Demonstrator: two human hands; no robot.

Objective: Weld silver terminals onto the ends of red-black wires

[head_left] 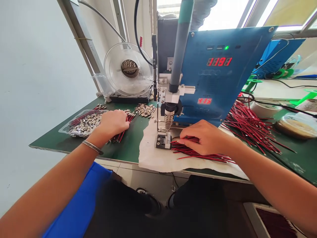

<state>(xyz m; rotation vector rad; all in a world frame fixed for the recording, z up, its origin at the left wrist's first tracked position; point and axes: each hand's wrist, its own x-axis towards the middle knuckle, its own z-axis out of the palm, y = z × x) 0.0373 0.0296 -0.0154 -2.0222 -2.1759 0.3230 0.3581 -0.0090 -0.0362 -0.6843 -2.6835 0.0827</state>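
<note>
My right hand (204,137) pinches a red-and-black wire between thumb and fingertips, just right of the small metal fixture (163,141) under the soldering head (169,119). Below that hand, loose red-and-black wires (203,156) lie on a white cloth (158,158). My left hand (114,121) is closed, its fingers curled down over a bundle of red-and-black wires with metal connectors (120,136). What those fingers hold, if anything, is hidden. Left of it, a clear plastic tray (66,129) contains many metal connectors and some wires.
A blue control box (213,82) with red digits stands behind the fixture. Loose metal connectors (145,110) are heaped near a clear round feeder bowl (111,71). More red-and-black wires (252,127) and a spool (298,125) lie at right. The green table's front edge (119,160) is close to my legs.
</note>
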